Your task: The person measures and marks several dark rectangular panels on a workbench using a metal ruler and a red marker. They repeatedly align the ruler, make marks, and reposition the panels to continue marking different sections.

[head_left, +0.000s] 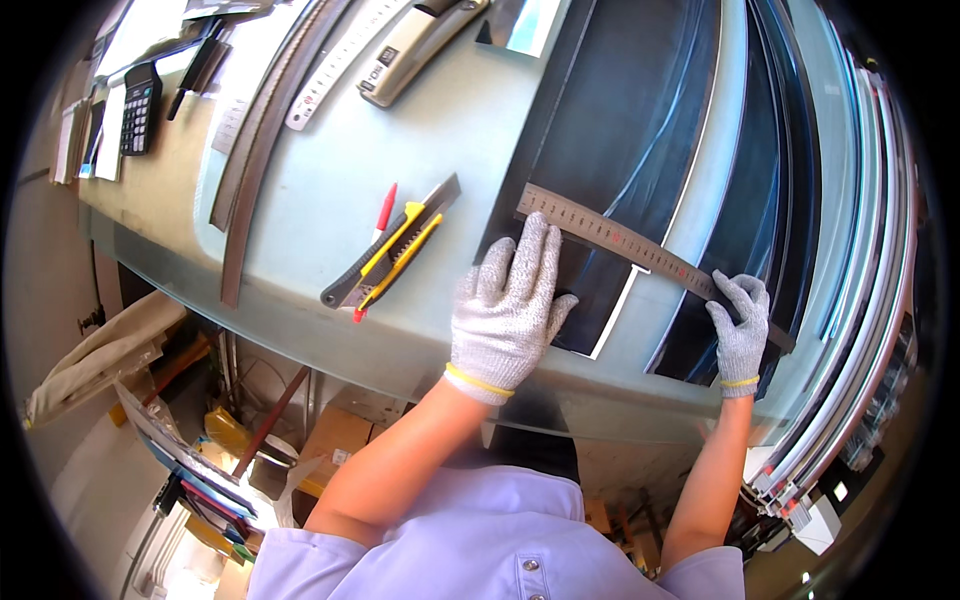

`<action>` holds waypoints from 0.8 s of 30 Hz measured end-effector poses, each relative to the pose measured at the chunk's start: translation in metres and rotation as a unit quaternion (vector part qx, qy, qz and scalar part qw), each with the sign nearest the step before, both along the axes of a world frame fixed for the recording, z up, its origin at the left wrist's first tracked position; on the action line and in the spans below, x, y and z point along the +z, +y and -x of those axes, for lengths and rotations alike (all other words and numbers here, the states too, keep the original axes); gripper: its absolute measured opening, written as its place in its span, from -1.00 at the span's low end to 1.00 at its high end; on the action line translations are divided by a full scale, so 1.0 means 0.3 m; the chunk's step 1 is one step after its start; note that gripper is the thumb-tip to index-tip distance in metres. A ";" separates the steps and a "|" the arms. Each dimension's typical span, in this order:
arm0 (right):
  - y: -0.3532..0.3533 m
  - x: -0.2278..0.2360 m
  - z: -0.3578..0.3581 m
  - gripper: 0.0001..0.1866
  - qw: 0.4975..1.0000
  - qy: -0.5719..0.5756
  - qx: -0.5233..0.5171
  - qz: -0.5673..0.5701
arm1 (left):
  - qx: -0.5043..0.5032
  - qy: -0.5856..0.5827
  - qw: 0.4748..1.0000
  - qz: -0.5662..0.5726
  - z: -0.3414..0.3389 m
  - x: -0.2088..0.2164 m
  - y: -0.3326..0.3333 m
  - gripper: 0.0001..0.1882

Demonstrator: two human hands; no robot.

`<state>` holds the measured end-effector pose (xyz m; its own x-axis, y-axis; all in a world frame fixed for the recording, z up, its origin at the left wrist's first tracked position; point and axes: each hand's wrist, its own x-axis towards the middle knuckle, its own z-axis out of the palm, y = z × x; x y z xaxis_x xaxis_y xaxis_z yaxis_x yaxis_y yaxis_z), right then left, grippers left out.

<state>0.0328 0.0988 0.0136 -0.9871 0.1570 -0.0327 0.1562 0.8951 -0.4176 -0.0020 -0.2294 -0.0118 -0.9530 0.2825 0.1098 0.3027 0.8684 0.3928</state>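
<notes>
A steel ruler (600,232) lies slantwise across dark, glossy sheets (630,110) on the table. My left hand (508,300), in a grey knit glove with a yellow cuff, rests flat with fingers stretched out, fingertips touching the ruler near its left end. My right hand (740,325), gloved the same way, has its thumb and fingers bent around the ruler farther right; the part under that hand is hidden. Left of my left hand lie a black-and-yellow utility knife (400,245) with its blade out and a red-and-white pen (386,210) partly beneath it.
The table's front edge (300,345) curves before me. A stapler (415,55), a white ruler (340,65), a long brown strip (245,200) and a calculator (141,108) lie at the left. Long pale strips (880,250) stack along the right side. Cardboard boxes (340,440) stand below.
</notes>
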 end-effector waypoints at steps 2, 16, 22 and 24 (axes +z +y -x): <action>-0.074 0.040 0.052 -0.54 0.999 0.033 -0.005 0.021 | 0.002 -0.008 1.000 -0.015 0.005 0.004 0.000 -0.09; -0.977 0.051 0.480 -0.88 0.823 0.108 0.548 -0.100 | 0.035 -0.138 0.962 -0.232 -0.026 -0.123 0.028 -0.30; -1.041 0.113 0.575 -0.64 0.790 0.206 0.575 -0.053 | 0.001 -0.071 0.984 -0.161 -0.068 -0.144 0.011 -0.44; -1.087 0.123 0.622 -0.63 0.814 0.299 0.498 -0.034 | -0.014 -0.043 0.989 -0.142 -0.053 -0.120 -0.007 -0.47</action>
<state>-0.1538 -0.2273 0.0504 -0.4630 -0.7482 0.4752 -0.8728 0.4781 -0.0976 0.0140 -0.2316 -0.0479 -0.9542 0.2790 0.1077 0.2807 0.7110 0.6448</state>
